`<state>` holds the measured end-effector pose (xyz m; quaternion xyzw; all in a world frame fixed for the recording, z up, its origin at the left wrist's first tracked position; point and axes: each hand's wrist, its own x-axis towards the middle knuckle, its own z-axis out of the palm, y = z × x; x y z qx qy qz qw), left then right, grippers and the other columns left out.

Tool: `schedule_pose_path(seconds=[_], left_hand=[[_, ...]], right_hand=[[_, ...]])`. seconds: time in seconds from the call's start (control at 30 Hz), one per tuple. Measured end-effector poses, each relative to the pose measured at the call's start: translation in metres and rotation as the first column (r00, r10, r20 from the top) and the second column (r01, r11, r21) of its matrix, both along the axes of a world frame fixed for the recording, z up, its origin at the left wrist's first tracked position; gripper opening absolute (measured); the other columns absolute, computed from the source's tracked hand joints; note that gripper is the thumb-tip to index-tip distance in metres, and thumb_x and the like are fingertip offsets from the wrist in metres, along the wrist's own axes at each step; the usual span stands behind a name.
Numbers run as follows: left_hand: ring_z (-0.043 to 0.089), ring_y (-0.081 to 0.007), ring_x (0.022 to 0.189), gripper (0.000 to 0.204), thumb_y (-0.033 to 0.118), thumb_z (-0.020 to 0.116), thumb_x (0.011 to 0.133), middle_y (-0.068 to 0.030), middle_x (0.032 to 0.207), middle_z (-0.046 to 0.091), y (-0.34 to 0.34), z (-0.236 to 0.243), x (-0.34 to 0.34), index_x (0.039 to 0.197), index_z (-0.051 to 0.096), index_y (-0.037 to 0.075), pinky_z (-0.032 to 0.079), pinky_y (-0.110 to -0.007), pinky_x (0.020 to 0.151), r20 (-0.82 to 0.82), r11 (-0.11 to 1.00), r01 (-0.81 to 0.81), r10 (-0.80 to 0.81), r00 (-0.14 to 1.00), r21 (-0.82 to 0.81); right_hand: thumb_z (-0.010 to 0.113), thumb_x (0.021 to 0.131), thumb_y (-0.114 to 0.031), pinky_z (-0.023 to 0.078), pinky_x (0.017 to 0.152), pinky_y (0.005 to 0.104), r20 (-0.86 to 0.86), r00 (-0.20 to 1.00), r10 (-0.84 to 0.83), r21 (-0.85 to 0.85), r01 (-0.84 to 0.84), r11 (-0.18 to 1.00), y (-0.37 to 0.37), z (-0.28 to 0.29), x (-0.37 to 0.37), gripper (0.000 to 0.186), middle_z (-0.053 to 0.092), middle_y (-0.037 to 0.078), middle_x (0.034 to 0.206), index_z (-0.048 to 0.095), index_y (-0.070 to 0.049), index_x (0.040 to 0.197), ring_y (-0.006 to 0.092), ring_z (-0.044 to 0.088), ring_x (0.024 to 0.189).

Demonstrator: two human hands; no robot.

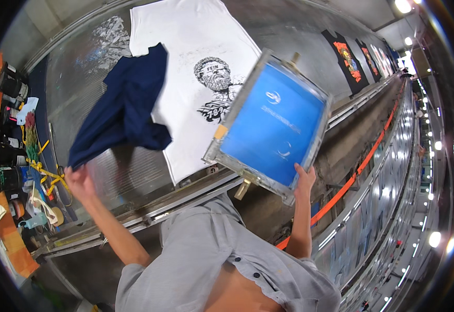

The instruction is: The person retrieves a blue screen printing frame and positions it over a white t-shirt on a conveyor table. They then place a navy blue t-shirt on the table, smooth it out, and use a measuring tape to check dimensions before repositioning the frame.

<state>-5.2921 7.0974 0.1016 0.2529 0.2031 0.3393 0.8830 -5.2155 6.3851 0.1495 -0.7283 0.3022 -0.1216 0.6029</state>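
Note:
My left hand [81,183] pinches the lower corner of a dark navy cloth [128,106], which is blurred and spread out above the grey table. On the right, my right hand [304,179] grips the near edge of a screen printing frame [276,119]. Its mesh is blue with small pale designs, and metal brackets stick out from its rim. Behind both lies a white shirt [180,31], flat on the table, with a black print of a bearded bust. The cloth and the frame each cover part of that shirt.
Ink jars [8,154], brushes and yellow cord crowd an orange-covered ledge on the left. Metal rails [149,214] edge the long table [81,99] near me. Black printed shirts [345,62] lie farther along it. An orange strip [359,169] runs beside the right-hand aisle.

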Motion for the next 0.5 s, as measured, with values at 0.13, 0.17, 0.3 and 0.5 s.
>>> schedule_pose_path(seconds=[0.13, 0.17, 0.3, 0.5], left_hand=[[0.063, -0.0226, 0.1, 0.009, 0.012, 0.061, 0.092, -0.0086, 0.108, 0.069, -0.01, 0.022, -0.025, 0.101, 0.062, 0.01, 0.049, -0.043, 0.093, -0.016, 0.987, -0.069, 0.072, 0.997, 0.145], [0.063, -0.022, 0.099, 0.01, 0.013, 0.061, 0.092, -0.0077, 0.107, 0.069, -0.021, 0.019, -0.021, 0.102, 0.062, 0.01, 0.049, -0.041, 0.092, -0.068, 0.985, -0.059, 0.071, 0.995, 0.162], [0.062, -0.0212, 0.104, 0.013, 0.016, 0.062, 0.093, -0.0077, 0.112, 0.067, -0.082, -0.005, -0.009, 0.105, 0.06, 0.012, 0.047, -0.038, 0.089, -0.295, 0.986, -0.012, 0.062, 0.954, 0.167], [0.061, -0.0259, 0.113, 0.009, 0.015, 0.058, 0.093, -0.0117, 0.118, 0.066, -0.17, -0.02, 0.017, 0.101, 0.061, 0.01, 0.046, -0.041, 0.094, -0.294, 0.991, 0.019, 0.021, 0.956, 0.135]], right_hand=[[0.072, 0.078, -0.007, 0.049, 0.081, 0.0327, -0.01, 0.985, 0.175, -0.07, -0.175, 0.982, -0.019, -0.022, 0.093, 0.039, 0.068, 0.01, 0.102, 0.062, 0.004, 0.114, 0.0184, 0.063, 0.09], [0.072, 0.077, -0.008, 0.049, 0.082, 0.0325, -0.021, 0.982, 0.186, -0.105, -0.187, 0.977, -0.026, -0.031, 0.11, 0.04, 0.068, 0.011, 0.102, 0.062, 0.004, 0.114, 0.0187, 0.064, 0.09], [0.073, 0.076, -0.012, 0.05, 0.083, 0.0328, -0.004, 0.953, 0.302, -0.046, -0.302, 0.952, -0.027, -0.042, 0.159, 0.043, 0.07, 0.013, 0.103, 0.062, 0.003, 0.114, 0.0201, 0.065, 0.091], [0.074, 0.075, -0.012, 0.051, 0.08, 0.0345, -0.109, 0.939, 0.328, -0.069, -0.336, 0.939, -0.047, -0.06, 0.199, 0.043, 0.071, 0.015, 0.099, 0.064, 0.003, 0.113, 0.0222, 0.066, 0.088]])
